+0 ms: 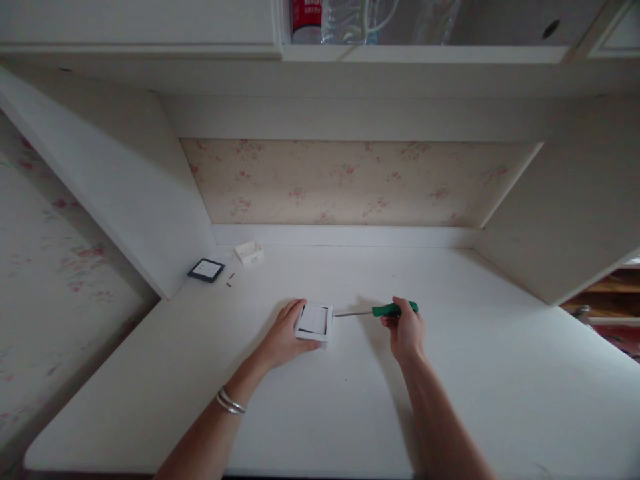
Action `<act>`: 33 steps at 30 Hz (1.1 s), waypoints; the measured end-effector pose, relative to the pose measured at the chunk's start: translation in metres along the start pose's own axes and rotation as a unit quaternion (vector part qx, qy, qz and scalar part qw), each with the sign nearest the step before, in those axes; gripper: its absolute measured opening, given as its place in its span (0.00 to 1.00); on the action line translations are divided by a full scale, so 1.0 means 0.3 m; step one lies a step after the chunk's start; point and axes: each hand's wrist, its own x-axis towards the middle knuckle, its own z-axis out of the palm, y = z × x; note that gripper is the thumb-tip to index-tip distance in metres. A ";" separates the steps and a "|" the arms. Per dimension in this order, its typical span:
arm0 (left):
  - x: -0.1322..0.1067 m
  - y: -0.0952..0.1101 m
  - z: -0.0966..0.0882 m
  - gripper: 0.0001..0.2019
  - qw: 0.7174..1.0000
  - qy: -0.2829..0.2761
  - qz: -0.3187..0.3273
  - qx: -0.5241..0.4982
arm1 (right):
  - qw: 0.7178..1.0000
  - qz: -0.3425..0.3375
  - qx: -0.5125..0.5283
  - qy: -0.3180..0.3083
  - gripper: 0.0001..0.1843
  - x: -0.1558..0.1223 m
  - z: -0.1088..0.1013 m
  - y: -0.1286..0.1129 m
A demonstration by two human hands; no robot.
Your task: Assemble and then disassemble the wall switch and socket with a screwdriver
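My left hand (pixel 289 335) is closed around a square white wall switch (pixel 315 319), fingers on its far-left side and thumb along its near edge. A thin dark gap runs around part of the switch's inner panel. In my right hand (pixel 406 328) is the green handle of a screwdriver (pixel 383 310). Its metal shaft points left, and the tip is at the right side of the switch; I cannot tell whether it touches. The switch's underside is hidden.
Toward the back left of the white desk (pixel 365 413) lie a dark-edged square plate (pixel 206 269), an open white plastic box (pixel 249 253) and two small screws (pixel 231 276). Side panels flank the desk. Overhead, a shelf (pixel 425 55) holds a red-labelled bottle (pixel 307 20) and clear plastic.
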 end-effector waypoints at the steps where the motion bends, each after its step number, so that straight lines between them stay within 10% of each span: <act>1: 0.001 0.007 -0.001 0.44 1.000 0.005 0.001 -0.004 | 1.000 0.000 -0.003 -0.001 0.12 -0.002 0.000 0.000; 21: 0.031 -0.034 -0.059 0.31 0.968 0.138 -0.074 -0.198 | 0.998 0.044 0.011 -0.035 0.12 0.002 -0.001 0.019; 26: 0.095 -0.148 -0.109 0.22 0.974 0.204 -0.101 -0.015 | 0.997 0.057 0.015 -0.043 0.13 -0.010 0.009 0.015; 33: 0.253 -0.234 -0.175 0.21 0.962 0.075 -0.145 0.217 | 0.998 0.037 0.018 -0.053 0.13 -0.019 0.016 0.014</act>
